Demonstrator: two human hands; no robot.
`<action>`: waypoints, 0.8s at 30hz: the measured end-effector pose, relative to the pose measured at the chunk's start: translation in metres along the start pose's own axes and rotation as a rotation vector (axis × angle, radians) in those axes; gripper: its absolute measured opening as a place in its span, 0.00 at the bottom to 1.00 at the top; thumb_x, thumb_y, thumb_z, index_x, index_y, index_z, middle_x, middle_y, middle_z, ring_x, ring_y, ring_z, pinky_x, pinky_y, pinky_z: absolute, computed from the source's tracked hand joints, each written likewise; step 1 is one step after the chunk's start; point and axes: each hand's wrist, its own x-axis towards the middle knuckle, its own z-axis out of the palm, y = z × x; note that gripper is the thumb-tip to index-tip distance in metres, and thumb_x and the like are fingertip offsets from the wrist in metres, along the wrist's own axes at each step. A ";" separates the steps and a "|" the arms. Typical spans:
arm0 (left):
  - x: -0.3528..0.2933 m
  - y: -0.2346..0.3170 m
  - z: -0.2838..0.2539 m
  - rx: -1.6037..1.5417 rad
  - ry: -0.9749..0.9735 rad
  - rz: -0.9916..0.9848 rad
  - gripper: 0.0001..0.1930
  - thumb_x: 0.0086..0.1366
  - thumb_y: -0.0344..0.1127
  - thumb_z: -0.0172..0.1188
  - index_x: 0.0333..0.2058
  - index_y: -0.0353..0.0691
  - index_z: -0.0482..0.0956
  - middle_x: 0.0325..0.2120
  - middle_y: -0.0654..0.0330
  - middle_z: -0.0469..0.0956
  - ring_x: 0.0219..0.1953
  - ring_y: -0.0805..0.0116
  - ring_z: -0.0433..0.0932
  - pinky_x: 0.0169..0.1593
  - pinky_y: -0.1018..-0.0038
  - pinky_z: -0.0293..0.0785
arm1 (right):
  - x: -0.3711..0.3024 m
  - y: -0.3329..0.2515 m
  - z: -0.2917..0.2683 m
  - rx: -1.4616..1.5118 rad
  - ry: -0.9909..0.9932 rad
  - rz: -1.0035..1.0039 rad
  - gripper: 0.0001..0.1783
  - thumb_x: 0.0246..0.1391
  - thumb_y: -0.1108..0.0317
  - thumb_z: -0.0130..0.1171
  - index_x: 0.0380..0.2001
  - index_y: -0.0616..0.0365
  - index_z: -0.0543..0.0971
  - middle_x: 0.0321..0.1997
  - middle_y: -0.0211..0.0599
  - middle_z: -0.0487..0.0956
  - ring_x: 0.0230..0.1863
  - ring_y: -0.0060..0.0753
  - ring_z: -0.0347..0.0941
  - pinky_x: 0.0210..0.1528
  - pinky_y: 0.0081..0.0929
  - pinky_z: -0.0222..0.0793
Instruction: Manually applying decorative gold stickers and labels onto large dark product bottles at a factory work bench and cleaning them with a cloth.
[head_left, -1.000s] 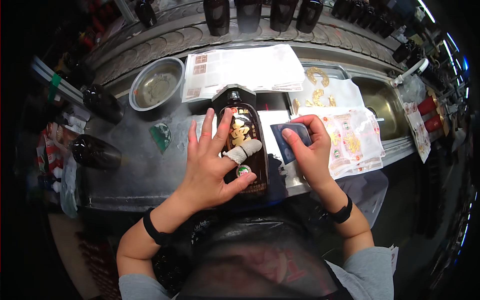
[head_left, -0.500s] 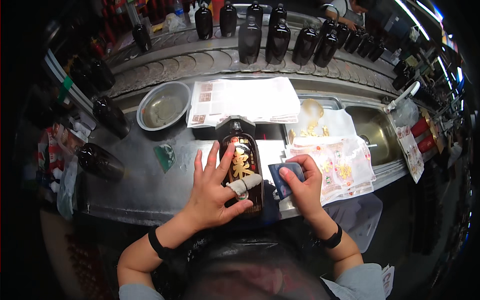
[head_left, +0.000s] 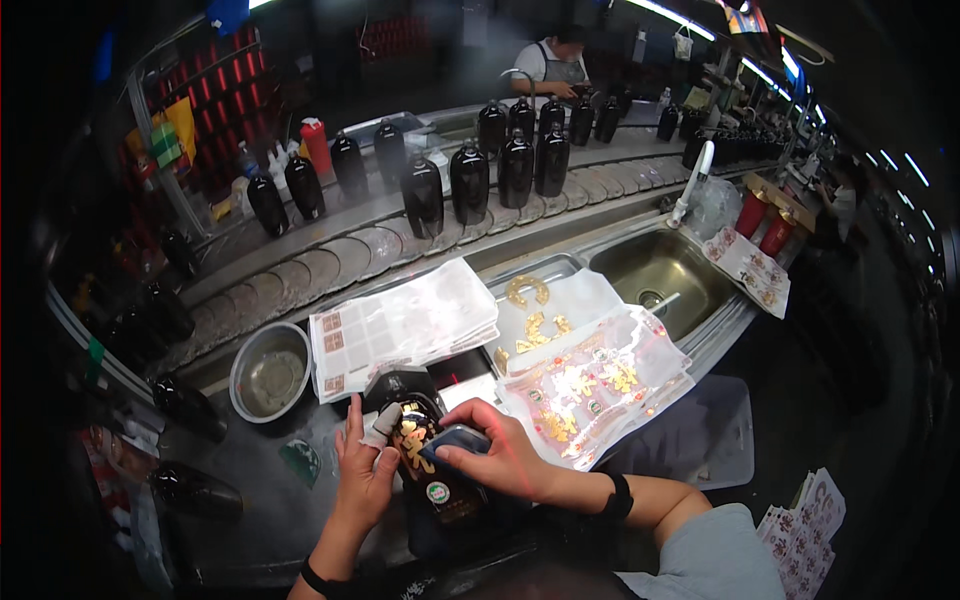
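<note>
A dark glossy bottle (head_left: 455,510) with gold lettering and a small green-and-white round mark lies in front of me, its neck end seated at a black holder (head_left: 398,383). My right hand (head_left: 500,455) grips a flat dark-blue scraper (head_left: 456,440) and presses it against the lettering. At the bottle's left side is my left hand (head_left: 362,470), fingers extended and apart. One of its fingers wears a pale cloth wrap (head_left: 381,426) and touches the bottle by the lettering. Thin red light lines cross my right hand.
Printed transfer sheets (head_left: 610,385) with gold lettering lie right of the bottle, a white paper stack (head_left: 400,325) beyond it. A metal bowl (head_left: 270,372) stands left, a sink (head_left: 670,270) right. Dark bottles (head_left: 470,185) line the conveyor (head_left: 340,262); a co-worker (head_left: 555,75) is behind.
The head view has swung right and up. My right hand has brought the scraper from beside the bottle onto its lettering. My left hand has shifted from across the bottle to its left side.
</note>
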 end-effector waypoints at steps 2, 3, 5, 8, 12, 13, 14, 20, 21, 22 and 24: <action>0.006 0.001 0.002 -0.012 0.003 0.018 0.28 0.73 0.54 0.45 0.62 0.44 0.74 0.70 0.37 0.52 0.70 0.43 0.58 0.70 0.48 0.39 | -0.001 0.005 -0.005 -0.056 0.018 -0.001 0.20 0.55 0.63 0.68 0.47 0.59 0.75 0.42 0.39 0.80 0.45 0.30 0.79 0.48 0.28 0.73; 0.006 -0.001 0.002 -0.037 0.008 0.013 0.27 0.73 0.53 0.46 0.62 0.44 0.74 0.70 0.37 0.53 0.69 0.43 0.59 0.69 0.51 0.42 | -0.001 0.004 -0.006 -0.050 0.025 -0.015 0.20 0.55 0.63 0.68 0.47 0.59 0.75 0.42 0.39 0.80 0.45 0.30 0.79 0.48 0.28 0.73; 0.010 0.000 0.003 -0.053 0.001 0.004 0.27 0.73 0.52 0.46 0.62 0.43 0.74 0.70 0.37 0.53 0.68 0.44 0.61 0.69 0.53 0.45 | -0.003 0.003 -0.011 0.009 0.022 0.072 0.19 0.56 0.64 0.69 0.47 0.60 0.75 0.43 0.34 0.80 0.46 0.21 0.76 0.50 0.23 0.72; 0.013 0.006 0.007 -0.032 0.008 -0.041 0.26 0.73 0.51 0.46 0.62 0.43 0.74 0.71 0.38 0.53 0.66 0.45 0.63 0.68 0.57 0.52 | -0.003 0.010 -0.019 0.086 0.033 0.097 0.18 0.57 0.64 0.68 0.46 0.59 0.76 0.42 0.33 0.80 0.45 0.20 0.75 0.49 0.22 0.71; 0.002 0.014 0.011 -0.117 0.104 -0.043 0.26 0.73 0.51 0.46 0.61 0.43 0.75 0.71 0.38 0.52 0.66 0.43 0.63 0.69 0.56 0.52 | -0.004 0.019 -0.028 0.052 0.045 0.046 0.17 0.57 0.65 0.67 0.46 0.59 0.76 0.41 0.32 0.79 0.45 0.19 0.73 0.48 0.21 0.70; -0.004 0.020 0.008 -0.055 0.084 -0.034 0.27 0.72 0.52 0.46 0.62 0.43 0.74 0.71 0.38 0.51 0.66 0.42 0.62 0.70 0.55 0.50 | -0.005 0.021 -0.030 0.078 0.033 0.103 0.17 0.57 0.65 0.67 0.46 0.59 0.75 0.41 0.31 0.79 0.45 0.18 0.73 0.48 0.21 0.70; -0.009 0.024 0.010 0.006 0.070 -0.021 0.28 0.72 0.54 0.46 0.62 0.43 0.74 0.71 0.38 0.51 0.67 0.41 0.62 0.70 0.53 0.47 | -0.004 0.022 -0.034 0.099 0.020 0.154 0.17 0.58 0.65 0.67 0.46 0.58 0.75 0.41 0.30 0.78 0.45 0.18 0.72 0.47 0.20 0.70; -0.044 0.019 0.026 -0.085 0.087 -0.102 0.32 0.71 0.57 0.48 0.66 0.44 0.69 0.71 0.34 0.49 0.72 0.39 0.53 0.72 0.49 0.37 | 0.010 0.030 -0.048 0.194 -0.025 0.179 0.20 0.57 0.64 0.65 0.49 0.58 0.73 0.42 0.35 0.79 0.44 0.23 0.74 0.48 0.24 0.71; -0.048 0.019 0.028 -0.106 0.097 -0.107 0.32 0.71 0.57 0.48 0.66 0.44 0.69 0.71 0.34 0.49 0.72 0.38 0.53 0.72 0.50 0.37 | 0.010 0.029 -0.050 0.192 -0.031 0.185 0.20 0.57 0.64 0.65 0.49 0.58 0.73 0.42 0.35 0.79 0.44 0.23 0.74 0.48 0.24 0.71; -0.052 0.019 0.030 -0.126 0.107 -0.111 0.33 0.71 0.58 0.48 0.66 0.44 0.69 0.71 0.35 0.49 0.72 0.38 0.52 0.72 0.50 0.37 | 0.010 0.026 -0.050 0.204 -0.055 0.208 0.20 0.57 0.65 0.65 0.51 0.58 0.73 0.43 0.36 0.79 0.45 0.23 0.74 0.49 0.24 0.71; -0.057 0.016 0.031 -0.109 0.039 -0.093 0.34 0.73 0.53 0.48 0.67 0.34 0.63 0.74 0.41 0.42 0.75 0.47 0.46 0.73 0.60 0.45 | 0.010 0.022 -0.051 0.214 -0.085 0.236 0.21 0.57 0.66 0.64 0.52 0.59 0.72 0.44 0.36 0.79 0.46 0.24 0.74 0.49 0.24 0.71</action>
